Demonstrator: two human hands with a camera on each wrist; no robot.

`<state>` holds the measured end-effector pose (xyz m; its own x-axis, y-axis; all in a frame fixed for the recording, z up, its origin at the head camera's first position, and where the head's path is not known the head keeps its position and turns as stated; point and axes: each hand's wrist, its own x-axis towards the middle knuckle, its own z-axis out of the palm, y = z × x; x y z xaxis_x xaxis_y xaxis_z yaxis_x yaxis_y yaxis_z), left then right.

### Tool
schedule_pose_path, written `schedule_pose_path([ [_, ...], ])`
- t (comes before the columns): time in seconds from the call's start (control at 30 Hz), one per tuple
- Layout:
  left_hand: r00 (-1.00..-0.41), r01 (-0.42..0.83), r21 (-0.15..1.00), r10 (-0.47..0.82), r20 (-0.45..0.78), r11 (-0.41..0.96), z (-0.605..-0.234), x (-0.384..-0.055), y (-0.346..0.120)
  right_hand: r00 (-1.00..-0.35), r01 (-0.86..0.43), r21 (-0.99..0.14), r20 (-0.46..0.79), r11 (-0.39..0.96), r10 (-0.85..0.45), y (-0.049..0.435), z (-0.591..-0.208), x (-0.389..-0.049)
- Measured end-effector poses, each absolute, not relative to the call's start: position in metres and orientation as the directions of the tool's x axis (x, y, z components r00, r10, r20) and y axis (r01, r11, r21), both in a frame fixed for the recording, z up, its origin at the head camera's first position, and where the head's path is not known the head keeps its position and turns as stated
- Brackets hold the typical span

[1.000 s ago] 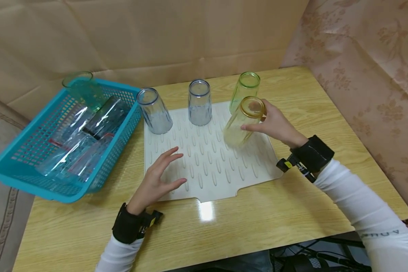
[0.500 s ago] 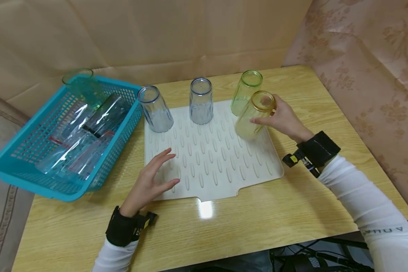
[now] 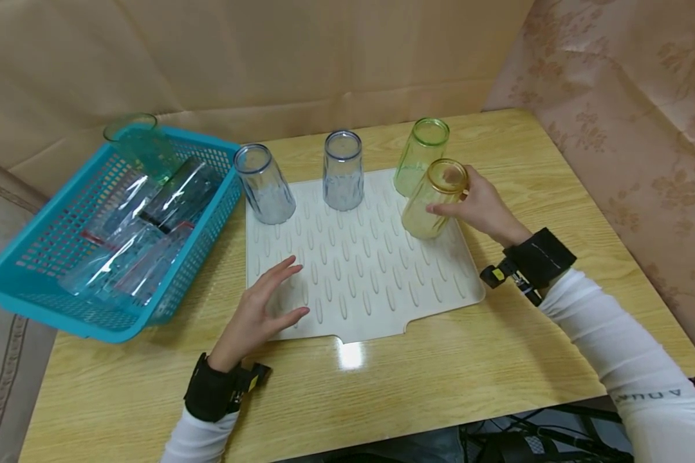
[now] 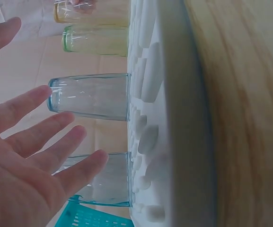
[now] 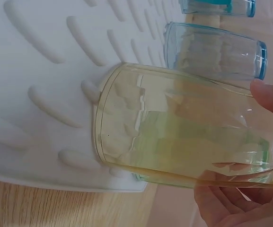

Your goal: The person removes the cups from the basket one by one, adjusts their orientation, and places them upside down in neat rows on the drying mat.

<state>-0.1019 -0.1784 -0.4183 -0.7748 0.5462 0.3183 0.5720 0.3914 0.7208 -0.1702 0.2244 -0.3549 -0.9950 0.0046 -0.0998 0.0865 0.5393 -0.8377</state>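
My right hand [image 3: 479, 204] grips a yellow glass [image 3: 431, 207] near its upturned base, thumb on one side and fingers on the other. In the right wrist view the glass [image 5: 183, 127] has its mouth down against the white ridged mat [image 3: 353, 283]. Just behind it a green glass [image 3: 421, 157] stands upside down on the mat's far right. Two bluish glasses, one in the middle [image 3: 343, 172] and one at the left [image 3: 264, 186], also stand inverted along the back. Over the mat's front left my left hand [image 3: 255, 318] hovers, fingers spread, holding nothing.
A blue plastic basket [image 3: 11, 276] at the left holds several clear glasses lying down and a green glass [image 3: 145, 151] leaning up at its far corner. The wooden table [image 3: 382, 392] ends at cloth-covered walls at the back and right. Cables [image 3: 533, 431] show below its front edge.
My right hand has carried the yellow glass right and slightly back, then lowered it to the mat in front of the green one. My left hand has drifted slightly left.
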Motion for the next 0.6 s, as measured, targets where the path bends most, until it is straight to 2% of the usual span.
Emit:
schedule_pose_path([
  [0.6,-0.776,0.579,0.704,0.544,0.32,0.411,-0.4162,-0.1026,-0.1766,-0.995,0.08,-0.868,-0.1,0.491,-0.015,0.2269,-0.36,-0.1703],
])
